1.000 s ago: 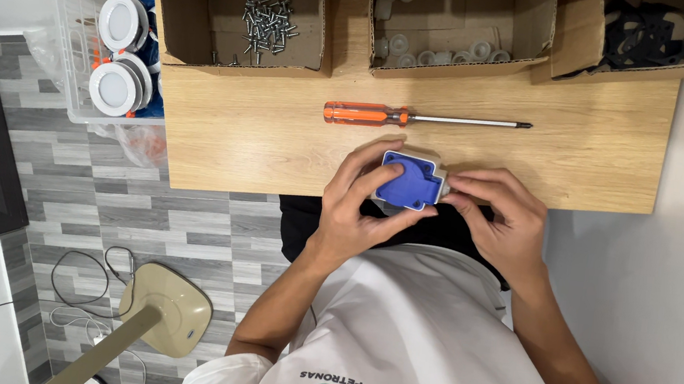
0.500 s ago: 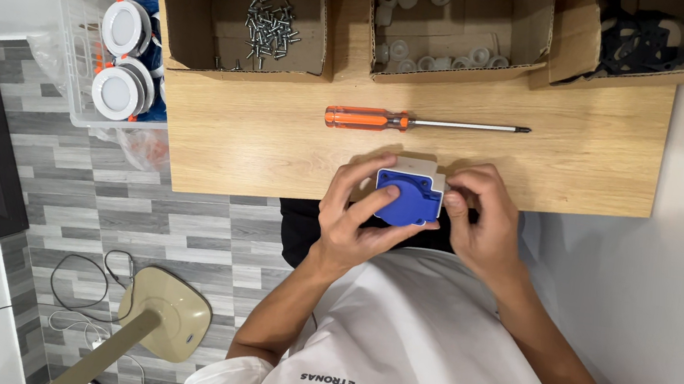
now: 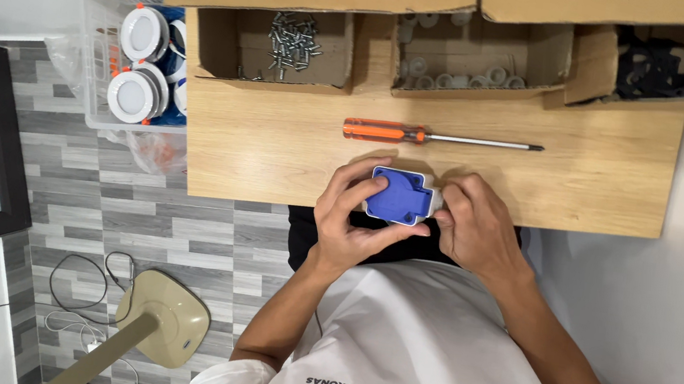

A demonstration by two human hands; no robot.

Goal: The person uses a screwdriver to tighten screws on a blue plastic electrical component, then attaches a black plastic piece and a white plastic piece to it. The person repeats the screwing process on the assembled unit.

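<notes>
Both my hands hold a small square box with a blue hinged lid (image 3: 399,196) and a pale grey body at the near edge of the wooden table (image 3: 276,157). My left hand (image 3: 347,219) wraps its left side, with fingers over the top and the thumb under the lid. My right hand (image 3: 478,228) grips the right side, fingertips against the grey body. An orange-handled screwdriver (image 3: 385,131) lies on the table just beyond the box, its shaft pointing right.
Open cardboard boxes line the table's far side: one with screws (image 3: 296,41), one with pale rings (image 3: 454,75), one with black parts (image 3: 663,63). A clear bin of round white lamps (image 3: 143,60) stands at the left. A beige lamp base (image 3: 162,318) sits on the floor.
The blue-lidded box has been turned slightly in my hands and now faces up more squarely. Both hands keep their grip at the table's near edge.
</notes>
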